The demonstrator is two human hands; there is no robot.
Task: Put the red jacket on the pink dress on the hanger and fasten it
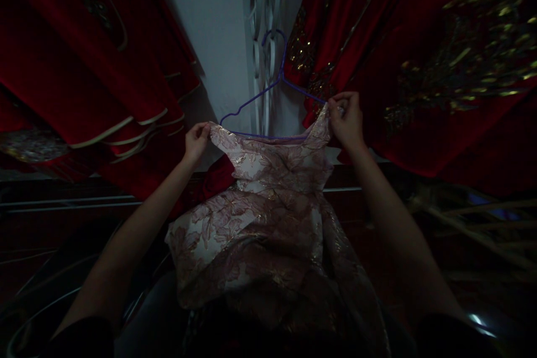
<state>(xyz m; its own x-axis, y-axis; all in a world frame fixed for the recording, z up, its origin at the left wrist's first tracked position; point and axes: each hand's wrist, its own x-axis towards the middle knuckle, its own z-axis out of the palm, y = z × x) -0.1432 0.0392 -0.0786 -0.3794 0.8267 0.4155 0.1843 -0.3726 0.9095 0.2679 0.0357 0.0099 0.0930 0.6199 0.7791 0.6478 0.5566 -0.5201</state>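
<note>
A pink and white brocade dress (268,212) with a floral pattern hangs in front of me on a purple wire hanger (274,84). My left hand (196,140) is closed on the dress's left shoulder. My right hand (347,118) pinches the right shoulder where it meets the hanger's arm. The hanger's hook reaches up to a white metal grille (264,39). The skirt falls toward my body and its hem is lost in shadow.
Red velvet garments with cream trim (96,78) hang at the left. Red garments with gold embroidery (453,67) hang at the right. A pale wall (213,22) shows between them. Dark rails (62,201) run across below.
</note>
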